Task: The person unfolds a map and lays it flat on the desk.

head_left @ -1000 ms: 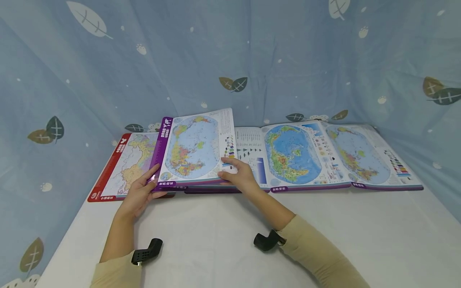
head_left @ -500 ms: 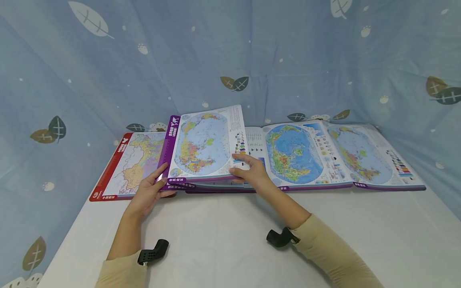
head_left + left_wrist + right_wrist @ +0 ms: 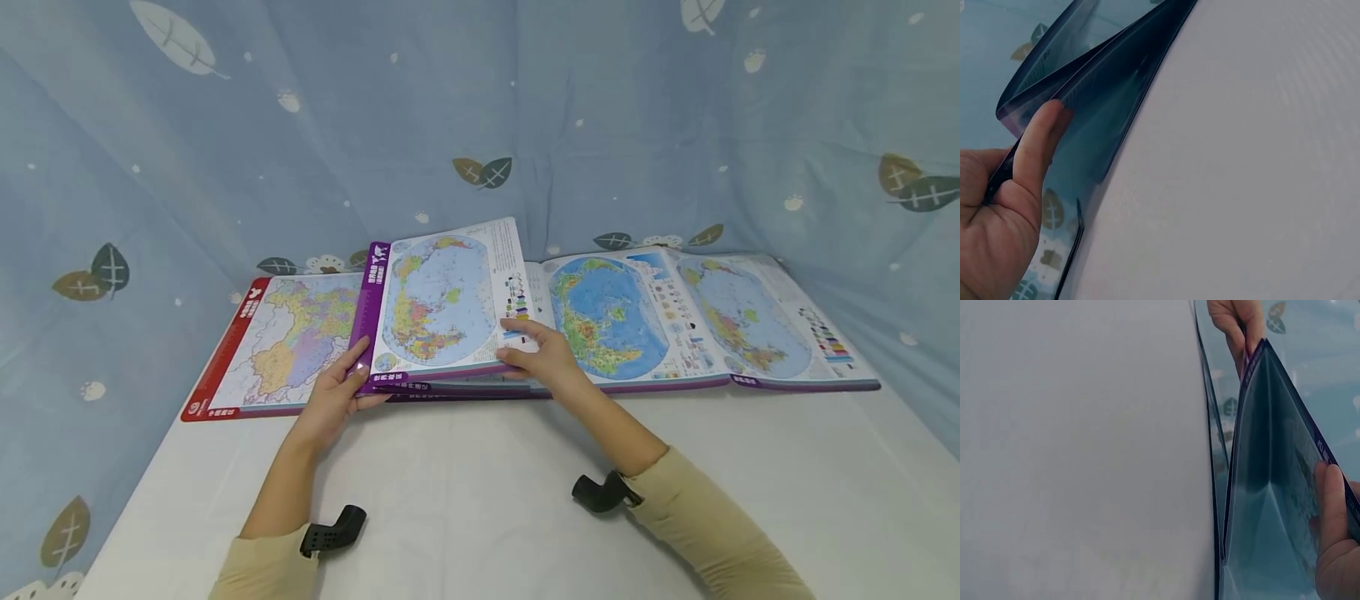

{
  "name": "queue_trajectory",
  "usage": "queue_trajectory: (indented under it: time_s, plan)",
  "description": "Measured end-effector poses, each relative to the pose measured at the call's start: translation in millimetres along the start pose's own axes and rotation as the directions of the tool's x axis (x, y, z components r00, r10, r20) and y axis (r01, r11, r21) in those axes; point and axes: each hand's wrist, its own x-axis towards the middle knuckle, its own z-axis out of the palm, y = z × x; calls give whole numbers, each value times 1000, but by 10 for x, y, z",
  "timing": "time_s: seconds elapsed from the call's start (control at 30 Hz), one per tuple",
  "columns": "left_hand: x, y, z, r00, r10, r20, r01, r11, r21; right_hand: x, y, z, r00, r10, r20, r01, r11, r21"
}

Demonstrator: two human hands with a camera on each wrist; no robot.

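Observation:
A purple-edged folding world map has its top panel point(image 3: 442, 304) raised and tilted over the layers beneath. My left hand point(image 3: 330, 408) pinches its lower left corner, thumb on top and fingers underneath. With thumb and fingers, my right hand point(image 3: 551, 358) grips the panel's lower right edge. In the right wrist view the raised panel point(image 3: 1310, 437) and the one below open as a V, joined at the left hand's point(image 3: 1238, 325) end. The left wrist view shows my left hand point(image 3: 1013, 219) at the folded edge point(image 3: 1032, 103), several layers fanning beyond it.
Under the raised panel's left side lies a red-edged map point(image 3: 300, 342). To the right, a blue relief map panel point(image 3: 611, 321) and a pale world map panel point(image 3: 750, 317) lie spread out. A white tabletop point(image 3: 465, 500) is in front; a blue leaf-print curtain point(image 3: 480, 100) hangs behind.
Both hands have moved right with the raised panel. More of the red-edged map shows on the left, and the text panel beside the relief map is now mostly covered.

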Motion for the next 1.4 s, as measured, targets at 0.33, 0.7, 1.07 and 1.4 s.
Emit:
queue_trajectory:
  time_s: [0.33, 0.7, 1.07, 1.4]
  plan:
    - [63, -91, 207, 1000, 2, 12, -2, 1000, 15, -75, -3, -155, 1000, 0, 6, 0, 1000, 2]
    - [96, -245, 356, 999, 7, 34, -9, 998, 59, -120, 30, -370, 1000, -7, -5, 7, 999, -48]
    - [76, -265, 349, 1000, -20, 23, 18, 997, 69, -151, -103, -545, 1000, -21, -3, 21, 998, -67]
    - [121, -262, 374, 1000, -28, 4, 28, 997, 67, -199, -291, -777, 999, -20, -35, 17, 997, -79]
